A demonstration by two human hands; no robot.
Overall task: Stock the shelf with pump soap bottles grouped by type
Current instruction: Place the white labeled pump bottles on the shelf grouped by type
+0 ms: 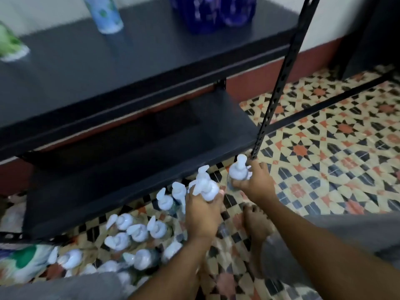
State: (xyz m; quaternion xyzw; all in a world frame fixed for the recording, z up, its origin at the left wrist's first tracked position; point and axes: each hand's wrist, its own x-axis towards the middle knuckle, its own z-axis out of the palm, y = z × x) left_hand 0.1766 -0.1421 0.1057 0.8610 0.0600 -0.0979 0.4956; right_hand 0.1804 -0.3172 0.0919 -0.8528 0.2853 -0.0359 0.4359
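Our left hand [202,215] clasps a pump soap bottle [206,188], our right hand [257,182] a second bottle [238,172], beside the lower shelf [129,161]; few stand on the upper shelf [129,61], so we judge most floor bottles [134,232] remain

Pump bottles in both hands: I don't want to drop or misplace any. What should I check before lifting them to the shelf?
1. Grip of left hand on left-hand bottle: ok, fingers curled round it.
2. Grip of right hand on right-hand bottle: ok.
3. Bare room on upper shelf: ok.
4. Type of the held bottles: cannot tell, blurred.
5. Clearance from shelf post: not ok, right hand close beside it.
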